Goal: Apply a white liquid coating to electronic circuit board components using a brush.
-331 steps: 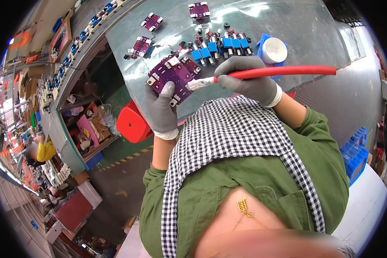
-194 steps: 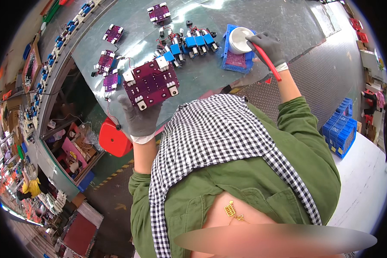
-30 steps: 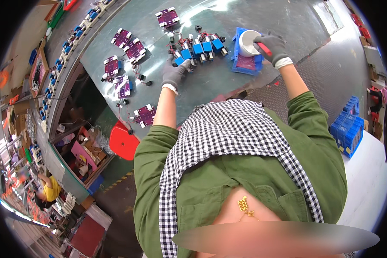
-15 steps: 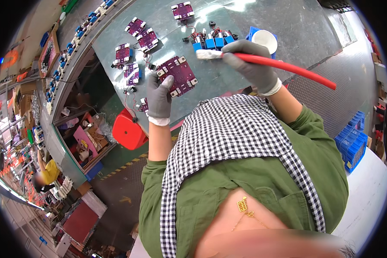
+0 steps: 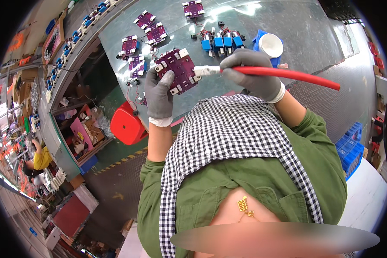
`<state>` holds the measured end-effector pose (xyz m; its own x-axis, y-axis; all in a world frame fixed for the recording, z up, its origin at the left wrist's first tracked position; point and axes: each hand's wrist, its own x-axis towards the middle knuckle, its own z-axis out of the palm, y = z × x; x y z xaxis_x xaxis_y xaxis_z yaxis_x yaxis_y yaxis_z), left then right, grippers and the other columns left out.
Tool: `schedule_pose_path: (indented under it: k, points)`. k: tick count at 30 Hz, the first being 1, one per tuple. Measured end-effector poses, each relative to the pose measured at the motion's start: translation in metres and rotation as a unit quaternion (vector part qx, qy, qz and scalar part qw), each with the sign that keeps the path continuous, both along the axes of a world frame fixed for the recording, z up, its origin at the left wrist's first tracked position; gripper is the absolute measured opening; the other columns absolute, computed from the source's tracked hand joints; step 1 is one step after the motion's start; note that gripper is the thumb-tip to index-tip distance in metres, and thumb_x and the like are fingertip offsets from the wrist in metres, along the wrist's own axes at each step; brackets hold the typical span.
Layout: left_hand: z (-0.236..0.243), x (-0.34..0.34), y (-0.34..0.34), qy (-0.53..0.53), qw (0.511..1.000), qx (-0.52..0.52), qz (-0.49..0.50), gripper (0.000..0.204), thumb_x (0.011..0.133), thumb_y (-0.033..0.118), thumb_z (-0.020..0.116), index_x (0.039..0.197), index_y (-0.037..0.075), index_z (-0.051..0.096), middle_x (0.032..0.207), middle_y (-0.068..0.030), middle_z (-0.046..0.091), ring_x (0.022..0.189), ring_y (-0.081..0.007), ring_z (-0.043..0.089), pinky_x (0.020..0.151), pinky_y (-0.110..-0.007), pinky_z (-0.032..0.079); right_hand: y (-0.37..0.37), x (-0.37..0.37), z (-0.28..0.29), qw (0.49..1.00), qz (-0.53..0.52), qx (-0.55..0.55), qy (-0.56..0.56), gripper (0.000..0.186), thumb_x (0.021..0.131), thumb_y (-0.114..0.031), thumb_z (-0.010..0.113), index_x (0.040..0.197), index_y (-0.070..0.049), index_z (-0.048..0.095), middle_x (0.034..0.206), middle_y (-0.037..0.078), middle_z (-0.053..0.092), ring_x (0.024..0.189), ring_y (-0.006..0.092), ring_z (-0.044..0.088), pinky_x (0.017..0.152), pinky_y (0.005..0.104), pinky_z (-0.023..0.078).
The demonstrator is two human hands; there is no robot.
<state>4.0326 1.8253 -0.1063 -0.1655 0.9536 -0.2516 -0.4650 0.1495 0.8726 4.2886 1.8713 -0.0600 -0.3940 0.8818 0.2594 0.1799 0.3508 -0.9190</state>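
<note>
In a grey glove, my left hand (image 5: 160,92) grips a purple circuit board (image 5: 179,71) by its lower left side, thumb on its face. White blocks sit at the board's corners. My right hand (image 5: 253,73), gloved too, is closed around a brush (image 5: 284,72) with a long red handle. The white bristle end (image 5: 207,70) reaches the board's right edge; whether it touches cannot be made out. Beyond the right hand, several blue parts with wires (image 5: 221,42) stand in a row on the metal table (image 5: 305,34).
More purple boards (image 5: 155,33) with white corner blocks lie at the table's left. A round white container (image 5: 271,45) stands in a blue crate (image 5: 258,38) behind my right hand. A red stool (image 5: 127,124) is at lower left; blue crates (image 5: 349,148) are at right. Another person (image 5: 41,159) is far left.
The brush has moved down, bringing its bristles from above the board's right side to its right edge. The held board has tilted slightly. The view has shifted a little.
</note>
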Motion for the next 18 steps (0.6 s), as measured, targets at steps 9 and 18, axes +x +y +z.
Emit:
schedule_pose_path:
  k: [9, 18]
  points:
    - [-0.001, -0.004, 0.003, -0.009, 0.999, 0.042, 0.001, 0.042, 0.093, 0.014, 0.058, 0.132, 0.0, 0.049, 0.117, -0.0105, 0.063, 0.102, -0.0197, 0.065, 0.087, -0.035, 0.056, 0.012, 0.025, -0.01, 0.992, -0.024, 0.113, -0.058, 0.01, 0.08, -0.008, 0.071, 0.09, -0.004, 0.069, 0.079, 0.006, 0.068, 0.073, 0.018, 0.064, 0.067, 0.0287, 0.051]
    - [-0.029, -0.004, 0.019, -0.348, 0.929, 0.096, -0.077, 0.086, 0.081, 0.062, 0.067, 0.146, 0.012, 0.039, 0.14, -0.0118, 0.05, 0.126, -0.0306, 0.051, 0.102, -0.053, 0.045, 0.088, 0.155, -0.109, 0.897, -0.132, 0.16, -0.39, 0.015, 0.084, -0.02, 0.07, 0.098, -0.016, 0.07, 0.087, 0.006, 0.069, 0.08, 0.0259, 0.066, 0.075, 0.0375, 0.053]
